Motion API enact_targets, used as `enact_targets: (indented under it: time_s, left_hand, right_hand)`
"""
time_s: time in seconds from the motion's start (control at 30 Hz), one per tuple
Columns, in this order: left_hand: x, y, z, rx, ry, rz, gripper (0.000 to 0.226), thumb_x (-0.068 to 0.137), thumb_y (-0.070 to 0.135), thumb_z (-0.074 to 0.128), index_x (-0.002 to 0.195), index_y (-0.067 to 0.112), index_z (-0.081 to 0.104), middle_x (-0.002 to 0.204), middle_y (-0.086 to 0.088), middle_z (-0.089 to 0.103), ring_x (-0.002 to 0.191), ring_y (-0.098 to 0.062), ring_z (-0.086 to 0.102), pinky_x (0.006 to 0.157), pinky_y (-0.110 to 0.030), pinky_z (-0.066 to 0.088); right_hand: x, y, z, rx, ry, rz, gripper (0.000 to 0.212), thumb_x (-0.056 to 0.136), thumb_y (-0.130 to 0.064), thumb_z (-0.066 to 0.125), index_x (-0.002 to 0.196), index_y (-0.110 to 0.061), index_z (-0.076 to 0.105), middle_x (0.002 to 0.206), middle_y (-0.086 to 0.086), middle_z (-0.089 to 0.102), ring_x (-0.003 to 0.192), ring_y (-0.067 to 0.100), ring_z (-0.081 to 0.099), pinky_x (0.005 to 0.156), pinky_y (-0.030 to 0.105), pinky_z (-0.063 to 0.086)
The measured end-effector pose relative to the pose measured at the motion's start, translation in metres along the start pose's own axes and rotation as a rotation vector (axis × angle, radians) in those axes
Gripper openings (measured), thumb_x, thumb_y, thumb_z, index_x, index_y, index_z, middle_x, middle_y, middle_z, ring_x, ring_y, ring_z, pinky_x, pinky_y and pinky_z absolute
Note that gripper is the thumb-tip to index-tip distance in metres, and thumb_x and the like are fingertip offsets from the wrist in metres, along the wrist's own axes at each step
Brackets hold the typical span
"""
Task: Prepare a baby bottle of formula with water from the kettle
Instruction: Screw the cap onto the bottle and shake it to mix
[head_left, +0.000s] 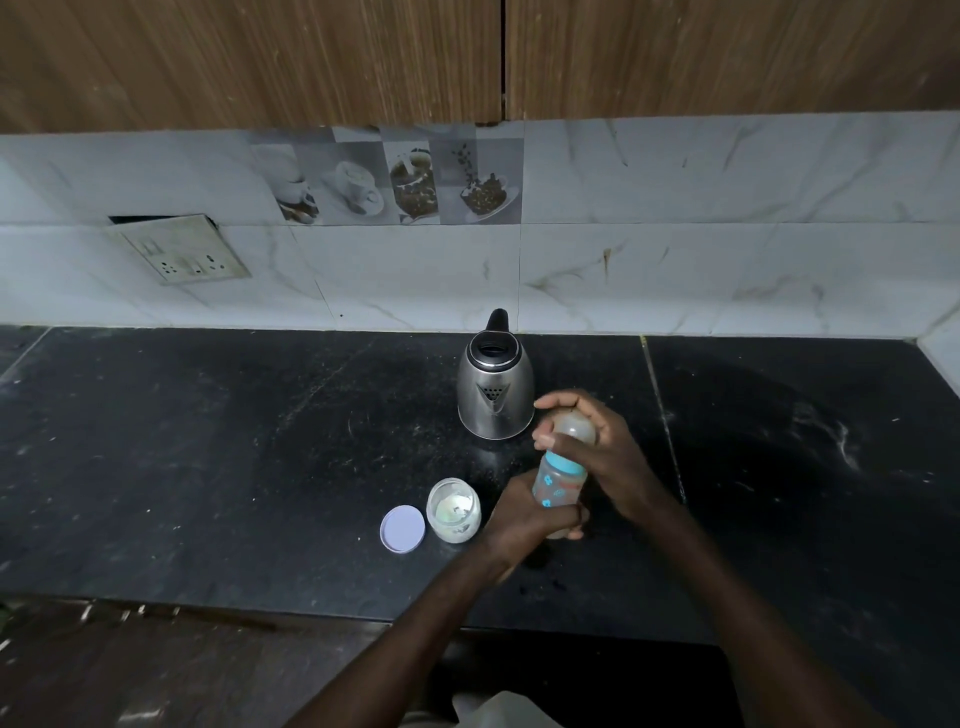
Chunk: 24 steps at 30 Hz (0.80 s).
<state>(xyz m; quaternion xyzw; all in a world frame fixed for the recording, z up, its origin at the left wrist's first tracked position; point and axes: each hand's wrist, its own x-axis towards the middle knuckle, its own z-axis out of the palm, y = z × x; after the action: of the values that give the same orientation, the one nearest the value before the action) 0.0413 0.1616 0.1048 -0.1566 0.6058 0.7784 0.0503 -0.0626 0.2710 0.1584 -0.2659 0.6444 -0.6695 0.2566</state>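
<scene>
The left grip (519, 514) curls round the baby bottle (558, 483) low down; the right grip (608, 447) clasps its cap. Kettle (496, 389) just beyond them, open jar (453, 512) just left.

We observe the left forearm (415, 623) and right forearm (727, 597), both bare from the lower frame edge to the left hand (524, 514) and right hand (597, 441). Between them shows a fold of pale, off-white garment (498, 709), type indeterminable.
</scene>
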Motion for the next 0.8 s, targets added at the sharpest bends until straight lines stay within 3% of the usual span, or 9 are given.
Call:
enact_targets:
  time_s: [0.07, 0.13, 0.23, 0.33, 0.4, 0.53, 0.63, 0.73, 0.8]
  left_hand:
    - [0.005, 0.007, -0.005, 0.017, -0.001, 0.003, 0.022, 0.077, -0.005, 0.075, 0.094, 0.006, 0.067, 0.082, -0.014, 0.069, 0.076, -0.024, 0.068, 0.073, -0.038, 0.060]
    - [0.010, 0.011, -0.012, 0.074, -0.013, 0.003, 0.026, 0.074, 0.000, 0.078, 0.097, 0.007, 0.068, 0.083, -0.015, 0.069, 0.080, -0.027, 0.069, 0.077, -0.044, 0.062]
    - [0.012, 0.010, -0.017, 0.168, -0.004, 0.001, 0.030, 0.075, 0.002, 0.082, 0.101, 0.005, 0.068, 0.085, -0.016, 0.071, 0.081, -0.030, 0.070, 0.080, -0.050, 0.062]
    - [0.009, 0.009, -0.016, 0.235, 0.068, 0.023, 0.025, 0.077, 0.002, 0.082, 0.098, 0.009, 0.069, 0.080, -0.009, 0.071, 0.073, -0.022, 0.069, 0.068, -0.035, 0.060]
    - [0.008, 0.009, -0.017, 0.313, 0.122, 0.041, 0.026, 0.074, 0.012, 0.085, 0.096, 0.015, 0.071, 0.076, -0.001, 0.073, 0.071, -0.015, 0.069, 0.066, -0.034, 0.057]
    - [0.004, 0.005, -0.020, 0.543, 0.230, 0.096, 0.032, 0.071, 0.022, 0.088, 0.094, 0.033, 0.068, 0.079, 0.006, 0.074, 0.067, 0.001, 0.065, 0.061, -0.015, 0.048]
    - [0.001, 0.001, -0.024, 0.638, 0.203, 0.112, 0.033, 0.071, 0.024, 0.088, 0.092, 0.035, 0.065, 0.080, 0.007, 0.073, 0.066, 0.004, 0.063, 0.059, -0.011, 0.045]
    - [0.001, 0.003, -0.029, 0.703, 0.158, 0.116, 0.038, 0.071, 0.020, 0.089, 0.095, 0.036, 0.065, 0.077, 0.017, 0.069, 0.067, 0.012, 0.062, 0.061, -0.008, 0.044]
    - [0.003, 0.003, -0.032, 0.703, 0.152, 0.119, 0.036, 0.069, 0.020, 0.089, 0.090, 0.037, 0.065, 0.076, 0.016, 0.070, 0.067, 0.008, 0.062, 0.062, -0.010, 0.045]
  right_hand:
    - [0.002, -0.016, -0.027, -0.148, -0.243, 0.049, 0.057, 0.087, -0.013, 0.082, 0.139, -0.021, 0.059, 0.119, 0.007, 0.073, 0.111, 0.024, 0.071, 0.093, 0.037, 0.061]
    - [0.005, -0.030, -0.047, -0.290, -0.377, 0.086, 0.064, 0.087, -0.010, 0.085, 0.142, -0.023, 0.056, 0.128, 0.001, 0.072, 0.121, 0.020, 0.069, 0.100, 0.035, 0.058]
    - [0.015, -0.041, -0.055, -0.524, -0.415, 0.054, 0.055, 0.081, -0.021, 0.091, 0.130, -0.026, 0.065, 0.124, -0.008, 0.073, 0.117, 0.012, 0.070, 0.096, 0.031, 0.059]
    - [0.023, -0.041, -0.054, -0.744, -0.409, -0.026, 0.050, 0.076, -0.031, 0.093, 0.120, -0.029, 0.069, 0.112, -0.014, 0.074, 0.103, 0.007, 0.072, 0.086, 0.028, 0.060]
    - [0.024, -0.036, -0.053, -0.739, -0.355, -0.028, 0.048, 0.074, -0.032, 0.095, 0.115, -0.027, 0.072, 0.105, -0.012, 0.076, 0.095, 0.005, 0.072, 0.080, 0.027, 0.059]
    - [0.017, -0.019, -0.045, -0.711, -0.310, -0.078, 0.035, 0.071, -0.033, 0.097, 0.098, -0.024, 0.076, 0.088, -0.008, 0.075, 0.079, 0.002, 0.069, 0.070, 0.023, 0.053]
    - [0.016, -0.022, -0.043, -0.808, -0.425, -0.037, 0.037, 0.078, -0.040, 0.091, 0.109, -0.030, 0.073, 0.095, -0.009, 0.075, 0.086, 0.004, 0.071, 0.075, 0.031, 0.058]
    - [0.018, -0.034, -0.043, -0.962, -0.621, -0.057, 0.052, 0.079, -0.041, 0.085, 0.127, -0.036, 0.066, 0.110, -0.015, 0.071, 0.099, 0.000, 0.067, 0.084, 0.020, 0.054]
    - [0.018, -0.038, -0.039, -1.075, -0.649, -0.108, 0.053, 0.079, -0.036, 0.082, 0.129, -0.035, 0.063, 0.114, -0.015, 0.069, 0.098, 0.000, 0.064, 0.084, 0.023, 0.054]
